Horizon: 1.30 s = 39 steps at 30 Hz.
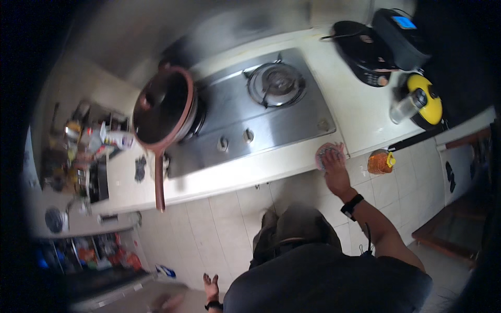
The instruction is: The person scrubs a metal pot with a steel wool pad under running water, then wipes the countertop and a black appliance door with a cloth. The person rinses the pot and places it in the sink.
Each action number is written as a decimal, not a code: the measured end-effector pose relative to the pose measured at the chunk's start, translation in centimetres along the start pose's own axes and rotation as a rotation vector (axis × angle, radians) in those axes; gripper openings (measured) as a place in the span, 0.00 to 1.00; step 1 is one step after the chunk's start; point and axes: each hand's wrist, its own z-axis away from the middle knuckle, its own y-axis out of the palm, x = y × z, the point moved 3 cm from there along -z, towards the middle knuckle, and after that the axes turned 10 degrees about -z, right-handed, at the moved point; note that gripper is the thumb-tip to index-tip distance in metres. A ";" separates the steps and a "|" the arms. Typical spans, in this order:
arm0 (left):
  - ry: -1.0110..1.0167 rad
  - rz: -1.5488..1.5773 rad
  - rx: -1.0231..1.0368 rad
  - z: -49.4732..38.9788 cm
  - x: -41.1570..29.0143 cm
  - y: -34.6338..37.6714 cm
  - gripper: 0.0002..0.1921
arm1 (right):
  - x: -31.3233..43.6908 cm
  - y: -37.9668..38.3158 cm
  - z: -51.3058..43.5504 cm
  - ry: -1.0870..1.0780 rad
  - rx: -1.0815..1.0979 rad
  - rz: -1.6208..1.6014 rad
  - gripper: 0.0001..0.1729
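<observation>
My right hand (333, 161) presses a pink and grey cloth (320, 155) onto the front edge of the white countertop (250, 166), near the right front corner of the gas stove (231, 113). Lower down and to the left, my left hand (211, 285) hangs over the floor with its fingers apart and nothing in it. A lidded frying pan (164, 109) with a reddish-brown rim sits on the left burner, its long handle reaching past the counter edge. The right burner (277, 85) bears no pot.
Right of the stove are a black electric cooktop (362, 51), a yellow-lidded appliance (428, 99) and a clear bottle (407, 106). An oil jug (380, 162) stands on the floor beside the counter. Bottles and utensils crowd the left end. An open cabinet (90, 254) is at lower left.
</observation>
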 end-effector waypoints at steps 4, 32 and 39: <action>-0.036 0.259 -0.095 5.8 -0.8 3.2 0.39 | 7.6 1.7 -1.3 -0.111 0.213 -0.330 0.32; -0.857 1.195 -0.231 17.4 27.6 18.0 0.35 | 51.2 24.1 -16.7 -0.791 0.452 -0.156 0.30; -0.895 1.333 -0.357 16.3 26.9 15.7 0.34 | 64.4 30.3 -20.4 -0.705 0.457 -0.161 0.31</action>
